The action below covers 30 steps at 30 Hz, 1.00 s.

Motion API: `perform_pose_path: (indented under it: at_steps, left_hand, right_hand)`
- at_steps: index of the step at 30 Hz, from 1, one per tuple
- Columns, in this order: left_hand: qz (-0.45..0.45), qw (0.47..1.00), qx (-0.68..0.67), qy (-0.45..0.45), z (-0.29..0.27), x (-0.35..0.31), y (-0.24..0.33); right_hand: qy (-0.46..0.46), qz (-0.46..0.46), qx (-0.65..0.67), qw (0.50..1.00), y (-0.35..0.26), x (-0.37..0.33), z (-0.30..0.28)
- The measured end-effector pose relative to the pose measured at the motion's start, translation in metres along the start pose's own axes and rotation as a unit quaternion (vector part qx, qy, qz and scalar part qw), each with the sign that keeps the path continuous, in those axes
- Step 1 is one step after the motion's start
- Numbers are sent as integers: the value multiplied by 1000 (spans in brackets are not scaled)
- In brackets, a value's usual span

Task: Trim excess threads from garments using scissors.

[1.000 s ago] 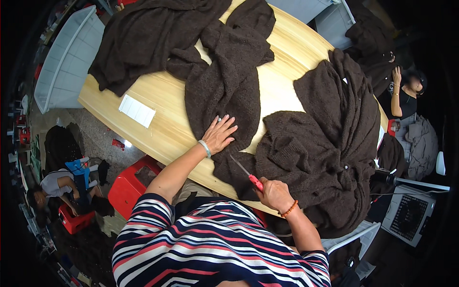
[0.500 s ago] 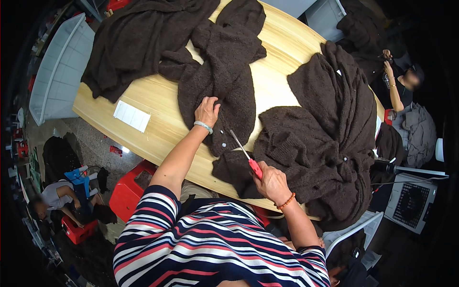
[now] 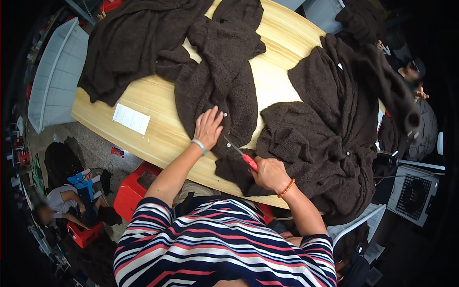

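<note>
Hands working fuzzy brown knitwear on a wooden table.
Left hand (image 3: 208, 128) lies open and flat on the knit garment (image 3: 224, 91) at centre; right hand (image 3: 270, 173) grips red-handled, seemingly thin-bladed snips (image 3: 241, 155).

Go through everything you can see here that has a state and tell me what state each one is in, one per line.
Left hand: open, flat on the middle garment.
Right hand: closed around the red-handled scissors.
Scissors: blades look closed, tip pointing at the garment.
Middle brown knit garment: spread along the wooden table.
Right brown knit pile: heaped, hanging over the table edge.
Left brown garment: spread flat.
White paper slip: flat on the table.
</note>
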<state>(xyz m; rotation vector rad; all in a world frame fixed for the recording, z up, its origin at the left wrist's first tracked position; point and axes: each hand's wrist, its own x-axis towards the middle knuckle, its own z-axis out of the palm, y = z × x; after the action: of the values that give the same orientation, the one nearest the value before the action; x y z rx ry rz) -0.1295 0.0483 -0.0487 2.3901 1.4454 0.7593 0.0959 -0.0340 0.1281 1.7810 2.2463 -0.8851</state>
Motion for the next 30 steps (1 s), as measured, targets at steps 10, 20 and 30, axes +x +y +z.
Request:
perform_pose_path:
  at_steps: [10,20,30]
  left_hand:
    - [-21,992,17,-122,-7,-17,11]
    - [-25,999,-33,27,-9,30,40]
    - [-130,986,-85,51,16,78,-17]
  right_hand:
    - [-10,58,6,998,12,-17,4]
    - [50,63,55,995,45,-35,8]
    - [68,61,86,992,25,-34,-4]
